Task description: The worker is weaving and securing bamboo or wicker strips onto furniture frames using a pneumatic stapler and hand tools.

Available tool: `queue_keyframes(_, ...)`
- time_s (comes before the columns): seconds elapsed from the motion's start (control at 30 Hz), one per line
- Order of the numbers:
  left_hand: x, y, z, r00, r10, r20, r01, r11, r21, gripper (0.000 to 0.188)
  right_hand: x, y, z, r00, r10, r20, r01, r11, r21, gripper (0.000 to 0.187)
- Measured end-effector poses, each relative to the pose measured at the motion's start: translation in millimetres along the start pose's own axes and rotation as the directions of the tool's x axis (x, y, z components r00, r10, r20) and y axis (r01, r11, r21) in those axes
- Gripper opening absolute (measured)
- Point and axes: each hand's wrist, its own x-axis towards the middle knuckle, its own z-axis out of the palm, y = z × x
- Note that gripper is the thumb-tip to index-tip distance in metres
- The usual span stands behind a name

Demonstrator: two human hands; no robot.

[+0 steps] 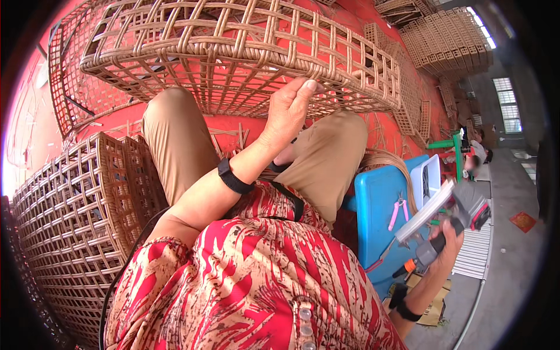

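Observation:
A woven brown rattan-like basket frame (pixel 245 49) lies across my knees, its open grid facing upward and its bound rim toward me. My left hand (pixel 290 108) is closed on that rim near the middle, thumb on top and fingers partly hidden. Out to the right, my right hand (pixel 448 245) grips the handle of a grey cordless staple gun (pixel 430 251) with an orange part near its nose and a long pale magazine. The tool is held over the side of a blue stool (pixel 370 204), apart from the basket frame.
Pink-handled pliers (pixel 399 211) and a white bin (pixel 429 175) rest on the stool, with coiled strands (pixel 388 160) beside it. Stacked woven frames (pixel 64 216) stand close at left; more piles (pixel 446 41) rise at far right. Loose cane scraps (pixel 239 137) litter the red floor. Another person (pixel 475 157) sits beyond.

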Motion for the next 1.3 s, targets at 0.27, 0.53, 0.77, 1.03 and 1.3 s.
queue_keyframes(0.27,1,5,3,0.999,-0.004,0.034,0.005,1.000,-0.030,0.032,-3,-106,152,0.828,0.034,0.560,-0.015,0.999,-0.039,0.032)
queue_keyframes(0.53,-4,0,14,1.000,-0.011,0.022,0.010,0.998,0.061,0.031,14,-121,191,0.723,0.063,0.688,0.009,0.995,-0.100,0.041)
queue_keyframes(0.77,-4,-3,19,1.000,0.021,0.016,-0.021,1.000,0.017,0.034,22,-125,196,0.709,0.071,0.701,-0.008,0.996,-0.093,0.038)
queue_keyframes(1.03,-4,-3,23,0.997,0.076,0.016,-0.076,0.997,0.021,0.036,33,-122,197,0.688,0.095,0.719,-0.051,0.995,-0.083,0.030)
queue_keyframes(1.3,-7,-2,25,0.997,0.081,0.016,-0.081,0.996,0.043,0.035,35,-136,199,0.669,0.145,0.729,0.039,0.973,-0.229,0.034)
